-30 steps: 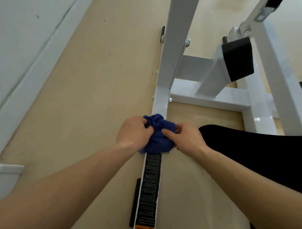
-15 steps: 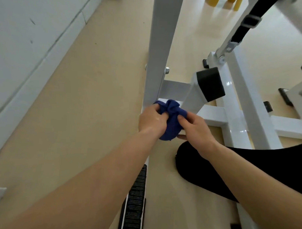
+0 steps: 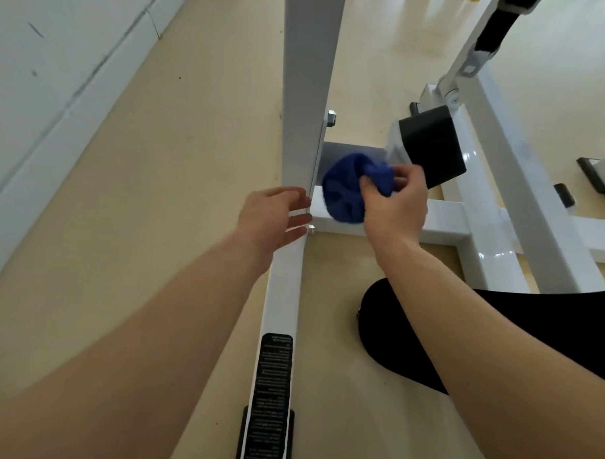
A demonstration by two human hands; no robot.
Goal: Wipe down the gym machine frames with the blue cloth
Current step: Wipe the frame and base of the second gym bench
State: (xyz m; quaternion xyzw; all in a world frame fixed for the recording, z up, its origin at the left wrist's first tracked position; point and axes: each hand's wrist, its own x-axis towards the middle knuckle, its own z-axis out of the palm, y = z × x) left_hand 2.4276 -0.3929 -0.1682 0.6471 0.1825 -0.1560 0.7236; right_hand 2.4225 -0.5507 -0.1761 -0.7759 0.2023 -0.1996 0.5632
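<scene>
The blue cloth (image 3: 347, 188) is bunched into a ball, and my right hand (image 3: 396, 207) grips it just above the white cross beam (image 3: 442, 222) of the gym machine, to the right of the tall white upright post (image 3: 307, 92). My left hand (image 3: 272, 216) holds nothing; its fingers are straight and lie at the foot of the upright, over the white floor rail (image 3: 283, 290). A black warning label (image 3: 271, 396) covers the near part of that rail.
A black pad (image 3: 431, 144) on a slanted arm sits just behind my right hand. More white frame bars (image 3: 522, 189) run to the right. My knee in black (image 3: 496, 339) is at lower right. A white wall and skirting (image 3: 58, 117) line the left.
My left hand has let go of the cloth and opened by the upright. My right hand carried the cloth up and to the right, off the floor rail and over the cross beam.
</scene>
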